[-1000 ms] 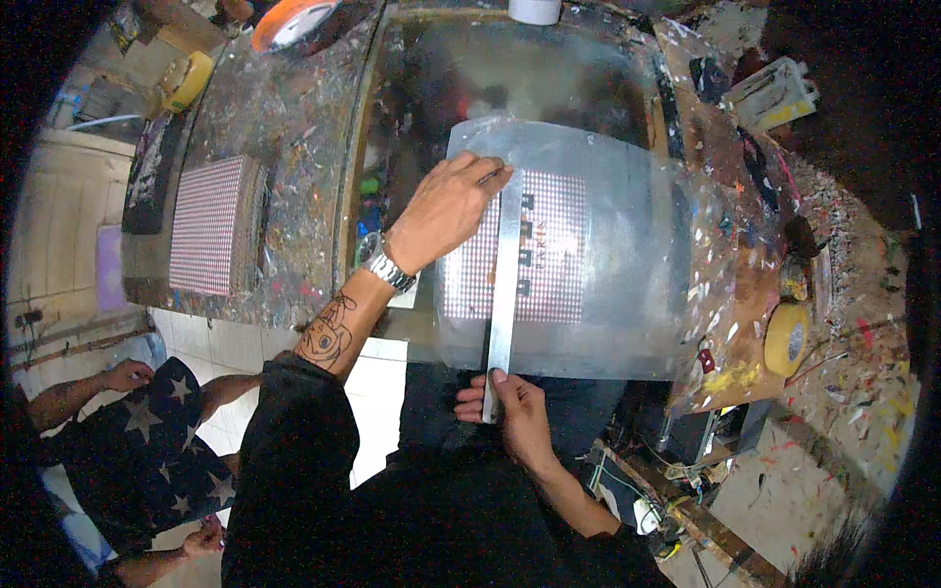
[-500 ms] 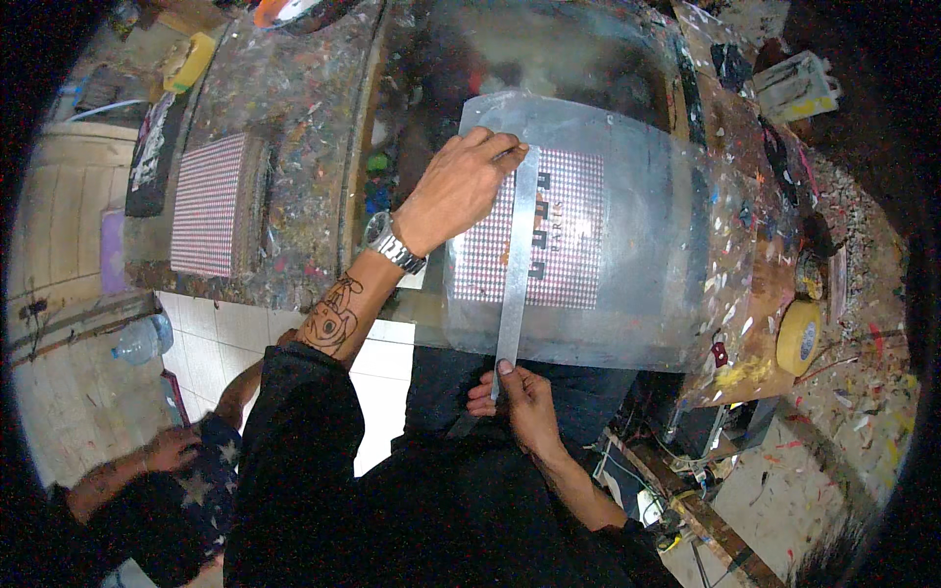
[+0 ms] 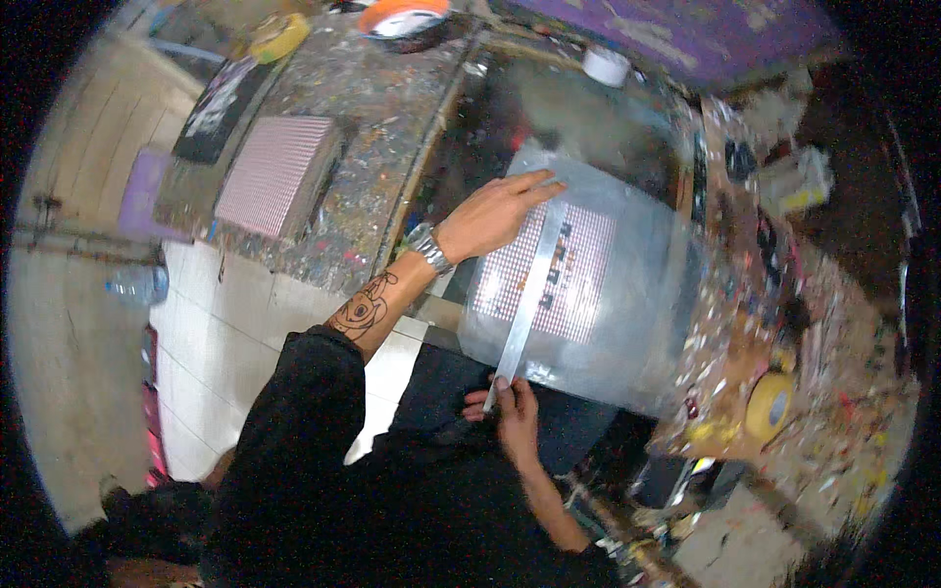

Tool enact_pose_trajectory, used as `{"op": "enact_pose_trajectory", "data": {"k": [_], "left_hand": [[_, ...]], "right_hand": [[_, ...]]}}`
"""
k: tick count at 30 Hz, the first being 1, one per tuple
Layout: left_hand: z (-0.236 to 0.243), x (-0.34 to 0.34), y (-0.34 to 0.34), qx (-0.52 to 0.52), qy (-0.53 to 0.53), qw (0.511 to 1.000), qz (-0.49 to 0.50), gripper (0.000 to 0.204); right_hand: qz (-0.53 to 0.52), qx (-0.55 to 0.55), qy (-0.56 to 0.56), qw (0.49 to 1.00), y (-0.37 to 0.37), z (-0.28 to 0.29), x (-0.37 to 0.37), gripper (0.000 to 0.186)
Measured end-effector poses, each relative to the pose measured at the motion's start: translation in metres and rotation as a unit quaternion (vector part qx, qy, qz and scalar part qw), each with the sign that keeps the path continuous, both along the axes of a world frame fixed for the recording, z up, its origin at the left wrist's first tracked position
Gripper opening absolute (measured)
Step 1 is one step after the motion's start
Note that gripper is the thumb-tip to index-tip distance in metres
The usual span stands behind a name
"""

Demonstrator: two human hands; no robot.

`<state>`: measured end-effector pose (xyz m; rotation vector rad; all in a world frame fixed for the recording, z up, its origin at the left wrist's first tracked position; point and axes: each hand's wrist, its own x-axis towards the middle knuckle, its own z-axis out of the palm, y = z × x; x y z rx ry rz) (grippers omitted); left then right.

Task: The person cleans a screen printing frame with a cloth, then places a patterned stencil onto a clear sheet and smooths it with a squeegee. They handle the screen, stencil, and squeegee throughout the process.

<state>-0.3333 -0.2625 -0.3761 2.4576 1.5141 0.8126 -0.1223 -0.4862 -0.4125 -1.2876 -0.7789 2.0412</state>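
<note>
A long metal ruler (image 3: 529,299) lies slantwise across a translucent plastic sheet (image 3: 642,284). Under the sheet, or showing through it, is a piece with a small red and dark checked pattern (image 3: 585,294) and dark printed marks beside the ruler. My left hand (image 3: 485,218), with a metal watch at the wrist, is at the ruler's far end, its fingers stretched out; whether they press on it is hard to tell. Below the sheet's near edge, my right hand (image 3: 515,412) pinches the ruler's near end between thumb and fingers.
To the left, a stack of checked sheets (image 3: 274,171) sits on the paint-spattered bench (image 3: 377,132). An orange-rimmed bowl (image 3: 404,20) and white cup (image 3: 606,67) stand farther back. A yellow tape roll (image 3: 769,405) lies right, a plastic bottle (image 3: 137,285) far left.
The view has turned and shifted, so the bench appears tilted and more of its far side shows. My left fingers have straightened at the ruler's far end. My right hand keeps its hold.
</note>
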Motion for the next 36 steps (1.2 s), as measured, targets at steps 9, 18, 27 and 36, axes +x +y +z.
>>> {"op": "enact_pose_trajectory", "data": {"k": [9,18,27,36], "left_hand": [[-0.027,-0.042,-0.112,-0.073,0.072,0.992,0.076,0.051],[-0.025,-0.036,-0.119,-0.079,0.149,0.984,0.053,0.063],[-0.021,-0.034,-0.120,-0.076,0.161,0.983,0.055,0.064],[-0.015,-0.032,-0.117,-0.030,0.145,0.989,0.016,0.057]], "right_hand": [[-0.098,0.179,-0.030,0.979,0.000,0.065,0.064,0.037],[-0.202,0.351,-0.256,0.878,0.098,0.069,0.157,0.014],[-0.209,0.379,-0.489,0.758,0.119,0.081,0.179,0.038],[-0.182,0.376,-0.439,0.795,0.120,0.041,0.216,0.040]]}}
